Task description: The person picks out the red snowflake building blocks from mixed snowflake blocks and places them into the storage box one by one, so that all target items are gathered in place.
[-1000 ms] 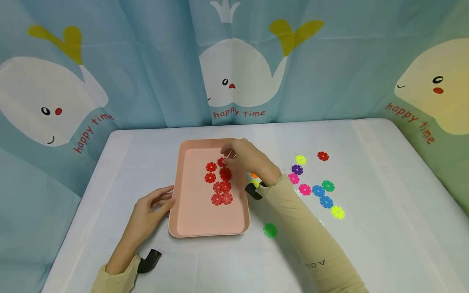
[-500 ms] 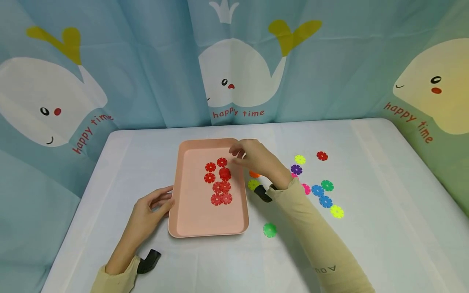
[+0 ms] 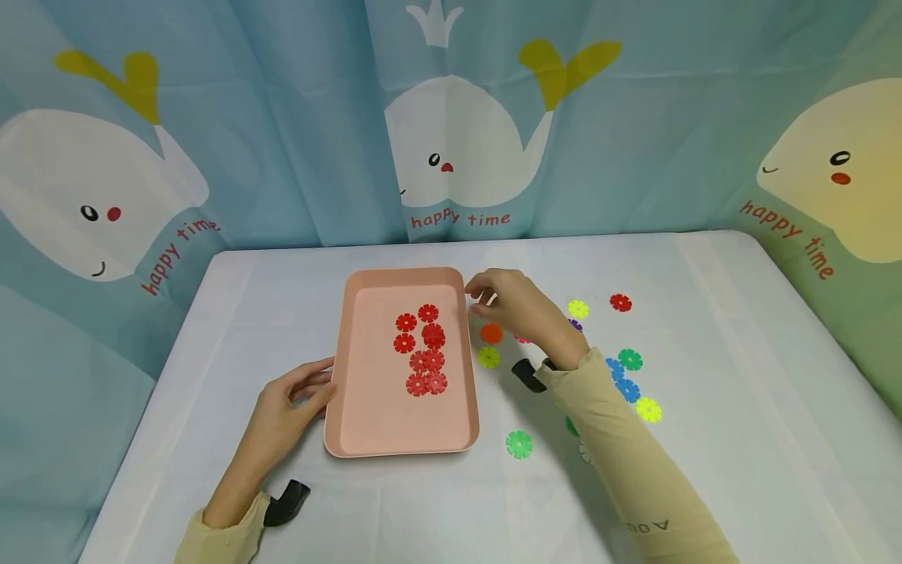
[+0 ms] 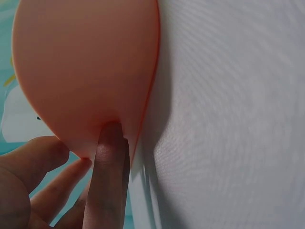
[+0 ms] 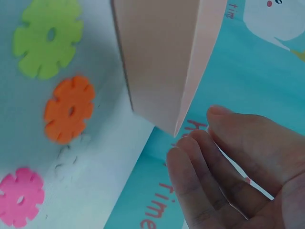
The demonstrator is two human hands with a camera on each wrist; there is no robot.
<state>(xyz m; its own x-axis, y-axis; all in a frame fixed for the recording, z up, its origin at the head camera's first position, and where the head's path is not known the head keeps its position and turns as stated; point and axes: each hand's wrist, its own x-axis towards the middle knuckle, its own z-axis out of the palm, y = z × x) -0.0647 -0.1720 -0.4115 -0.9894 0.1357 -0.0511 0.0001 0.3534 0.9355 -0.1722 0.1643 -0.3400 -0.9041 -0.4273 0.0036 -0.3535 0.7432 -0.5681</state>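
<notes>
A pink tray (image 3: 373,423) lies on the white table with several red snowflake-shaped plastic discs (image 3: 405,343) in it, some overlapping. My left hand (image 3: 292,403) is at the tray's left side; in the left wrist view the thumb (image 4: 112,157) presses the outer wall, while other fingertips touch near the rim. Just outside the tray's upper right edge, my right hand (image 3: 517,305) hovers with fingers loosely bent. Nothing shows between thumb and fingers in the right wrist view. Below that hand lie an orange disc (image 3: 491,333) and a yellow-green disc (image 3: 488,358).
Right of the tray are scattered discs: a green one (image 3: 519,445), blue ones (image 3: 627,390), a yellow one (image 3: 649,410) and a red one (image 3: 621,302). The right forearm covers part of this group. A whale-print curtain (image 3: 303,141) hangs behind the table.
My right hand has moved right, from over the red discs to outside the tray's right edge. One red disc that it covered is now in plain sight. My left hand has stayed put.
</notes>
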